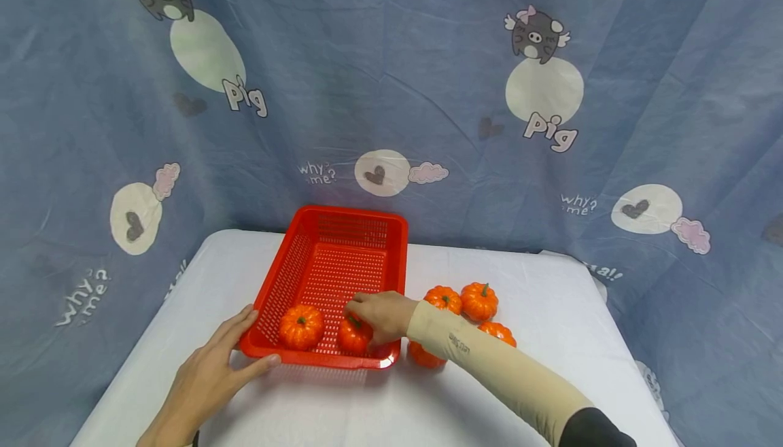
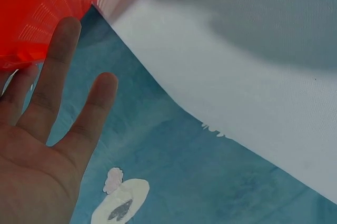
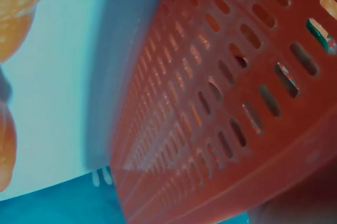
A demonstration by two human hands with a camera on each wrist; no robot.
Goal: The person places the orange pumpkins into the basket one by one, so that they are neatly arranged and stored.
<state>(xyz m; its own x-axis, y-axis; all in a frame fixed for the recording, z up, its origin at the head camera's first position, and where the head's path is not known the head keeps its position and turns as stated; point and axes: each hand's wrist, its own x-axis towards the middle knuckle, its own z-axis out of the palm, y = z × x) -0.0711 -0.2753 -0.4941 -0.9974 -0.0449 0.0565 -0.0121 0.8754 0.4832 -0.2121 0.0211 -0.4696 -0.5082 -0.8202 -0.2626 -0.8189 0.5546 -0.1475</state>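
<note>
A red perforated plastic basket (image 1: 349, 267) sits on the white table. Inside its near end are two small orange pumpkins: one (image 1: 301, 328) at the left, the other (image 1: 351, 340) under my right hand (image 1: 387, 314). That hand reaches over the right rim with its fingers curled round the right-hand pumpkin and partly hides it. My left hand (image 1: 204, 373) touches the basket's near left corner, fingers along the left rim and thumb by the front rim. Spread, nearly straight fingers show beside the basket wall (image 2: 58, 2) in the left wrist view. From the right wrist, the slotted side wall (image 3: 210, 103) blocks the right fingers.
Several more orange pumpkins lie right of the basket, including one at the back (image 1: 480, 301) and one near the rim (image 1: 425, 355). My right sleeve (image 1: 489, 359) crosses over them and covers parts. Blue printed cloth (image 1: 391, 94) hangs behind and beside the white table (image 1: 550, 338).
</note>
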